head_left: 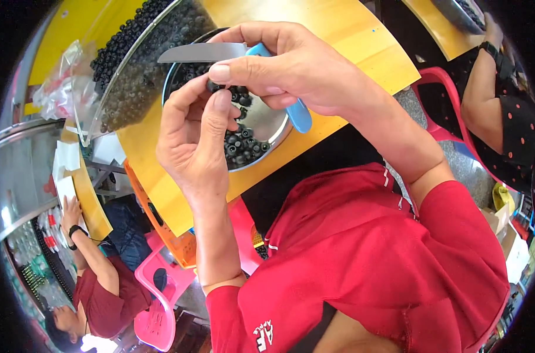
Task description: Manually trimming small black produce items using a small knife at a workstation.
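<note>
My right hand (291,67) is closed round the blue handle of a knife (203,53), its blade pointing left above the bowl. The thumb of that hand meets the fingertips of my left hand (194,129), which pinches a small round black piece (215,86). Most of that piece is covered by fingers. Under both hands sits a round metal bowl (277,122) with a bluish rim, partly filled with more small black round pieces (244,146).
A clear-walled container (135,88) holds a heap of black pieces on the yellow table (344,29). Crumpled clear plastic bags (62,88) lie beside it. An orange crate (179,247) and pink chair (159,317) stand lower left. Co-workers sit at left and right.
</note>
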{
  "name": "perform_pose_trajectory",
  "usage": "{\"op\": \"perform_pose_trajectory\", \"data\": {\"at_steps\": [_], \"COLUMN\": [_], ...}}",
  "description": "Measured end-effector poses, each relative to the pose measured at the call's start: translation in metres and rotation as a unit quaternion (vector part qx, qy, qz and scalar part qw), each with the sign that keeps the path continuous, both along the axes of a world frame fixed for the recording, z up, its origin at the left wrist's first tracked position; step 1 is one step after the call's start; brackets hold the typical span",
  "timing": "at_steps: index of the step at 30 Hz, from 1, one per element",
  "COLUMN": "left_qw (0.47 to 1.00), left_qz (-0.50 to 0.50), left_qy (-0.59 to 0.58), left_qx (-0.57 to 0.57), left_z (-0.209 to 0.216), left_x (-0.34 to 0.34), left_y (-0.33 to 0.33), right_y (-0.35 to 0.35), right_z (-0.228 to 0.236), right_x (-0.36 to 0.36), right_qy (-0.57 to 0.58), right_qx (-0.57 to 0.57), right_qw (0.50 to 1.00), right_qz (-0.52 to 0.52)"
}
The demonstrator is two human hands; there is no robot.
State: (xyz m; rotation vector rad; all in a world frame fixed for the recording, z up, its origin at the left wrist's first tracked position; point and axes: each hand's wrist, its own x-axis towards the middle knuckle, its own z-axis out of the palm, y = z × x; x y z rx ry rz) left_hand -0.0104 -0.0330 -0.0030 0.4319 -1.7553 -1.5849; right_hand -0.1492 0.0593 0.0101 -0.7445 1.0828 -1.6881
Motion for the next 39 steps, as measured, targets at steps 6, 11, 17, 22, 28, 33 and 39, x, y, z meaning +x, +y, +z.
{"op": "perform_pose_trajectory", "data": {"at_steps": [6, 11, 17, 22, 28, 33, 39], "left_qw": [1.0, 0.995, 0.985, 0.981, 0.984, 0.981, 0.977], "left_qz": [0.008, -0.02, -0.044, -0.059, -0.022, -0.03, -0.075], "left_qy": [0.027, 0.064, 0.093, 0.097, 0.09, 0.112, 0.11], "left_qx": [-0.008, 0.068, 0.137, 0.155, 0.151, 0.154, 0.166], "left_z": [-0.006, -0.005, -0.003, -0.003, -0.006, -0.004, -0.008], "left_x": [-0.002, 0.002, 0.004, 0.002, 0.001, 0.005, 0.01], "left_y": [-0.008, -0.006, -0.002, -0.003, -0.003, -0.008, -0.017], "right_y": [-0.005, -0.006, 0.0, 0.005, 0.005, 0.008, 0.006], "right_z": [0.001, 0.0, 0.001, 0.004, 0.001, 0.007, -0.002], "right_x": [0.002, 0.001, 0.0, 0.006, 0.011, 0.002, 0.0], "right_qy": [-0.027, -0.051, -0.027, 0.134, 0.175, 0.211, 0.235], "right_qx": [-0.009, -0.029, -0.029, -0.035, -0.033, 0.005, -0.042], "right_qw": [0.999, 0.997, 0.998, 0.99, 0.983, 0.978, 0.971], "right_qz": [0.016, 0.049, 0.045, -0.031, -0.043, 0.004, -0.005]}}
